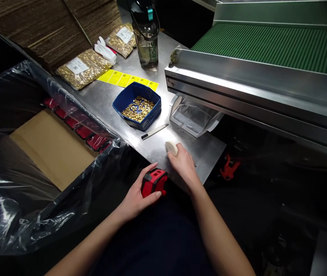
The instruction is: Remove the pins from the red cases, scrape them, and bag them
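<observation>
Lower centre: left hand (136, 197) clamped on red-black part (154, 182) at surface (105, 100) edge. Right hand (184, 165) closed on whitish pad (171, 147). Looks mid-job: red pieces (78, 128) already rowed in lined box (52, 147) at left, blue tray (137, 107) w/ brass bits untouched.

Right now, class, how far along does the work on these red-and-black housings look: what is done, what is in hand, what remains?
Done: a row of red-and-black housings lies in the plastic-lined cardboard box. In hand: the left hand grips one red-and-black housing at the steel table's edge, while the right hand holds a small white piece. Left: brass parts fill the blue tray and two sealed bags.
</observation>
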The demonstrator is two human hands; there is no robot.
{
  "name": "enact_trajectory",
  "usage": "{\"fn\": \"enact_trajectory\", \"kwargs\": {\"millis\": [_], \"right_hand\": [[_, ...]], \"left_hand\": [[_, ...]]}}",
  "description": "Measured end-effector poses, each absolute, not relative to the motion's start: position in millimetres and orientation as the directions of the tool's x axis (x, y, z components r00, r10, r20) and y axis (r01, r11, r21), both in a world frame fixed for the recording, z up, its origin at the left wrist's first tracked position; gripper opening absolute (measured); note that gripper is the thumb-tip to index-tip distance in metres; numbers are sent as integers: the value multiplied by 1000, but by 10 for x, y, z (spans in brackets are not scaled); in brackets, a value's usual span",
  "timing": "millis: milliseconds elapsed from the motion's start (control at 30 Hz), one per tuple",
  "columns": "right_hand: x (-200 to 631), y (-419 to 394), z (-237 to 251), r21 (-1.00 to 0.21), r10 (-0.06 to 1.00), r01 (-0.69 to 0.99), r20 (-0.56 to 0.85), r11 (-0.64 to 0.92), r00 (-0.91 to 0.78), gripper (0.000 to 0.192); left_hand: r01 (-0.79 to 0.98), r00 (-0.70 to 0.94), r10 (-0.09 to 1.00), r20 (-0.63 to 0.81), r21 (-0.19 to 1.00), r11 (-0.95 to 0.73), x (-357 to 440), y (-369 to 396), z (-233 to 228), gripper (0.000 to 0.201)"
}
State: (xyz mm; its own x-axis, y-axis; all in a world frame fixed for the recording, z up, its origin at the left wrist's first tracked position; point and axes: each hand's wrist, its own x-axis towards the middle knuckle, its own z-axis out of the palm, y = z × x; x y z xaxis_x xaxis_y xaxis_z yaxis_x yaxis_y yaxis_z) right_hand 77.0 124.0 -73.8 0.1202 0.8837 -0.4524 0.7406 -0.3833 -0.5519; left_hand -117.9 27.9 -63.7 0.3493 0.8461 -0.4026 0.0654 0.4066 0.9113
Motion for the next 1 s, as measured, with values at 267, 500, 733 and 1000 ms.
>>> {"fn": "enact_trajectory", "kwargs": {"millis": [267, 500, 733, 1000], "right_hand": [[1349, 148, -358, -804, 842, 333, -537, -493, -49, 33], [1402, -350, -92, -722, 768, 685, -493, -98, -409, 17], [1194, -438, -333, -462, 777, 831, -381, 310, -501, 22], [1267, -300, -310, -484, 746, 835, -448, 261, -493, 16]], "left_hand": [[-427, 675, 462, -576, 206, 880, -970, 148, -793, 67], [-360, 709, 363, -605, 132, 924, -816, 177, -908, 53], [-249, 615, 236, -752, 99, 963, -613, 198, -955, 49], [-240, 556, 225, -800, 104, 965, -609, 194, -954, 51]]}}
